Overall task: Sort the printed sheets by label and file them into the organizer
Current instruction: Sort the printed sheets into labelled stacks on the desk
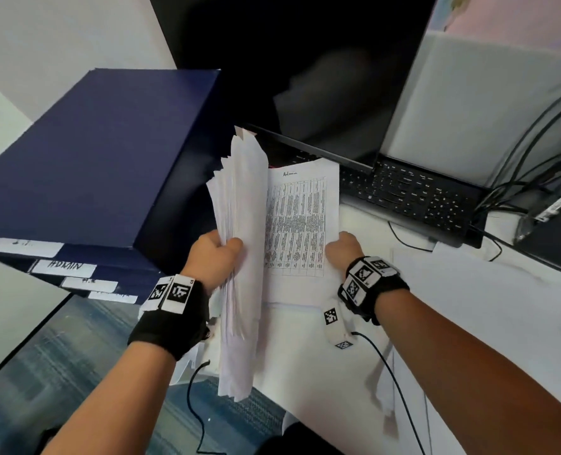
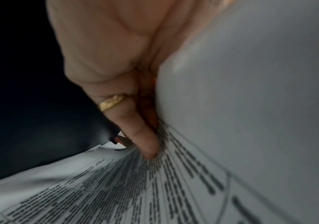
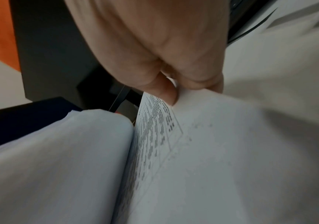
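While my left hand (image 1: 218, 254) grips the stack (image 1: 239, 290), I read the sheet (image 1: 300, 221).
My right hand (image 1: 343, 249) pinches its right edge; match "Admin" to the organizer (image 1: 85, 159) tab, far left.

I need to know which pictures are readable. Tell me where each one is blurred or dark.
Head view: sharp in the middle, the sheet readable in the right hand; edges smeared. Left wrist view: left hand and stack soft, left side black. Right wrist view: blurred, only nearby print legible.
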A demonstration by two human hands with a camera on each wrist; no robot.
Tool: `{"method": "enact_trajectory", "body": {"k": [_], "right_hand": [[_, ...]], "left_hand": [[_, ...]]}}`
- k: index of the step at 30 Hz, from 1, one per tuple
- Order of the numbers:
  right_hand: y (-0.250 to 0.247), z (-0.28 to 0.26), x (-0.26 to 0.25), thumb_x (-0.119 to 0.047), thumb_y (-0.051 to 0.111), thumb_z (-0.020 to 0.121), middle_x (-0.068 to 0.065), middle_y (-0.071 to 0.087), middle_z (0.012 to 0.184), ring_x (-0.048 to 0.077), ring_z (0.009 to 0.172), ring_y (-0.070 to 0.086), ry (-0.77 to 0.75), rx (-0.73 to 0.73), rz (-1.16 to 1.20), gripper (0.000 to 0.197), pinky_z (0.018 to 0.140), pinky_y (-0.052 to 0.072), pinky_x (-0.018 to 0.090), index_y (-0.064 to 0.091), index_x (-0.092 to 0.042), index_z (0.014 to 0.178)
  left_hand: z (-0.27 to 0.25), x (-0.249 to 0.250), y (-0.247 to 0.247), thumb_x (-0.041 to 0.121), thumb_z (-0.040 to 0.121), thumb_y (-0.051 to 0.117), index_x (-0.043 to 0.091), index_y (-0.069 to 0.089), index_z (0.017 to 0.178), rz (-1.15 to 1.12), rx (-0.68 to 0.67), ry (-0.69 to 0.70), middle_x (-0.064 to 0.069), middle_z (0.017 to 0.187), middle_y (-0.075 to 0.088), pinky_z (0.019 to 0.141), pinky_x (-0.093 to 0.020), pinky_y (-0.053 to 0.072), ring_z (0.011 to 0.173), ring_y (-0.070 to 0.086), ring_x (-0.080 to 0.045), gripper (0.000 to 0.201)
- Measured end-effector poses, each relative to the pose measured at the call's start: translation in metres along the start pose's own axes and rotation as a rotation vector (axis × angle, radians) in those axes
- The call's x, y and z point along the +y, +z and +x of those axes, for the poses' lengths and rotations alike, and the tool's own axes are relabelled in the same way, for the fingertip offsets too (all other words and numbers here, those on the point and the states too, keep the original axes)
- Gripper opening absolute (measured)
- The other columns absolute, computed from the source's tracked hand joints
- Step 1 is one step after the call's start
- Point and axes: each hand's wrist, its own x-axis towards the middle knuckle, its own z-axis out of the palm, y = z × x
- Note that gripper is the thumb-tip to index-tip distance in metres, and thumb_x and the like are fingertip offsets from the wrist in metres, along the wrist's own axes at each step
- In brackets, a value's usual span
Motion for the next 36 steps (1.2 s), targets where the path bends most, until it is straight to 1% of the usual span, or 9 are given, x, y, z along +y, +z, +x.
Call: {"method": "enact_trajectory", "body": {"k": [8, 11, 13, 16, 19, 25, 29, 34, 36], "right_hand": [[0.0, 0.013, 0.009, -0.004, 0.051, 0.089, 0.011, 0.067, 0.107, 0.024, 0.1, 0.064, 0.039, 0.152, -0.238, 0.024, 0.055, 0.044, 0.023, 0.064, 0.003, 0.108], [0.009, 0.017, 0.008, -0.001, 0.055, 0.085, 0.015, 0.067, 0.11, 0.029, 0.104, 0.064, -0.027, 0.148, -0.146, 0.026, 0.085, 0.054, 0.033, 0.067, 0.004, 0.108], [0.016, 0.015, 0.005, 0.002, 0.057, 0.082, 0.022, 0.068, 0.109, 0.034, 0.101, 0.065, -0.089, 0.143, -0.034, 0.026, 0.088, 0.054, 0.041, 0.067, 0.009, 0.104], [0.021, 0.014, 0.009, 0.002, 0.059, 0.077, 0.028, 0.067, 0.104, 0.029, 0.083, 0.066, -0.132, 0.147, 0.15, 0.017, 0.078, 0.056, 0.039, 0.067, 0.007, 0.09], [0.012, 0.014, 0.017, 0.002, 0.061, 0.079, 0.016, 0.068, 0.091, 0.026, 0.071, 0.064, -0.087, 0.052, 0.313, 0.02, 0.077, 0.059, 0.043, 0.063, -0.01, 0.095], [-0.034, 0.004, 0.042, 0.008, 0.05, 0.088, 0.011, 0.057, 0.064, 0.009, 0.032, 0.054, 0.033, -0.061, 0.621, 0.022, 0.037, 0.042, 0.015, 0.054, -0.007, 0.104], [-0.066, 0.003, 0.079, 0.005, 0.057, 0.081, 0.008, 0.059, 0.065, 0.009, 0.041, 0.055, -0.008, 0.089, 0.482, 0.025, 0.044, 0.044, 0.019, 0.058, -0.008, 0.102], [-0.121, 0.004, 0.14, -0.009, 0.055, 0.077, 0.008, 0.068, 0.107, 0.027, 0.099, 0.064, 0.047, 0.32, 0.179, 0.03, 0.085, 0.053, 0.033, 0.068, -0.012, 0.104], [-0.146, -0.003, 0.157, -0.01, 0.048, 0.086, 0.01, 0.065, 0.116, 0.029, 0.11, 0.06, 0.121, 0.298, 0.06, 0.03, 0.082, 0.047, 0.027, 0.067, -0.007, 0.109]], "left_hand": [[0.003, 0.003, 0.005, 0.017, 0.09, 0.053, 0.012, 0.057, 0.077, 0.04, -0.032, 0.01, -0.003, 0.072, 0.057, 0.058, -0.026, 0.045, 0.062, 0.053, -0.018, 0.014], [0.005, 0.005, 0.011, 0.018, 0.089, 0.052, 0.01, 0.061, 0.088, 0.084, -0.053, 0.026, -0.004, 0.081, 0.064, 0.064, -0.027, 0.048, 0.069, 0.058, -0.021, 0.011], [0.005, 0.006, 0.015, 0.017, 0.089, 0.052, 0.004, 0.061, 0.094, 0.118, -0.07, 0.032, -0.008, 0.078, 0.062, 0.056, -0.026, 0.047, 0.062, 0.057, -0.022, 0.017], [0.006, 0.005, 0.025, 0.019, 0.089, 0.051, 0.001, 0.056, 0.084, 0.167, -0.106, 0.022, -0.007, 0.064, 0.052, 0.041, -0.02, 0.039, 0.046, 0.046, -0.017, 0.019], [0.009, 0.0, 0.04, 0.021, 0.089, 0.052, 0.011, 0.041, 0.066, 0.243, -0.132, 0.011, -0.006, 0.061, 0.048, 0.048, -0.024, 0.04, 0.051, 0.047, -0.019, 0.028], [0.008, -0.006, 0.086, 0.026, 0.092, 0.049, 0.009, 0.046, 0.075, 0.541, -0.218, 0.055, -0.004, 0.073, 0.051, 0.054, -0.026, 0.039, 0.068, 0.052, -0.02, 0.024], [0.001, -0.002, 0.12, 0.03, 0.093, 0.044, 0.005, 0.055, 0.101, 0.778, -0.266, 0.086, -0.013, 0.103, 0.063, 0.072, -0.031, 0.048, 0.091, 0.061, -0.028, 0.029], [-0.01, 0.001, 0.159, 0.06, 0.081, 0.053, 0.007, 0.051, 0.124, 1.016, -0.295, -0.019, -0.011, 0.119, 0.059, 0.088, -0.04, 0.05, 0.108, 0.059, -0.03, 0.068], [-0.017, 0.0, 0.171, 0.068, 0.074, 0.055, 0.008, 0.044, 0.129, 1.057, -0.271, -0.057, -0.012, 0.124, 0.055, 0.093, -0.044, 0.048, 0.113, 0.056, -0.032, 0.082]]}}
